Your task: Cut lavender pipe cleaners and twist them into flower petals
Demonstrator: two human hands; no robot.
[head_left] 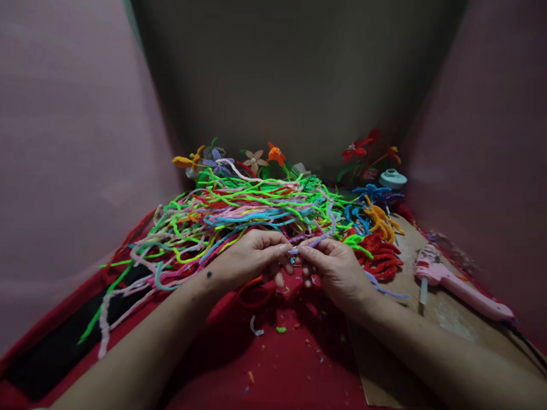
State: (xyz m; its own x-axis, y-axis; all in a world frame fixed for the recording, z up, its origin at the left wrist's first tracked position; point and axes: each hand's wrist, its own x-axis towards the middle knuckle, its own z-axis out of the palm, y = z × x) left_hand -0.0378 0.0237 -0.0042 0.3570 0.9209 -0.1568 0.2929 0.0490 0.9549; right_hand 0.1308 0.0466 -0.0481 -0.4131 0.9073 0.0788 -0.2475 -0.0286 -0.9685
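A lilac pipe cleaner (331,221) runs between my two hands, its free length curving up and away over the pile. My left hand (262,255) pinches its near end between thumb and fingers. Close beside it, my right hand (327,262) is closed on the same pipe cleaner, thumb against forefinger. A short pale stretch shows between the fingertips. Just beyond the hands lies a large heap of coloured pipe cleaners (256,199), mostly green, pink, red and blue. Below my left hand, a red loop, perhaps a scissors handle (255,296), is partly hidden.
A pink glue gun (465,290) rests on a brown board (453,330) at the right. Red bent pipe-cleaner pieces (382,259) and orange ones (380,221) lie nearby. Finished flowers (255,160) stand behind the heap, near a pale blue round container (392,179). Scraps (281,329) dot the red cloth (299,370).
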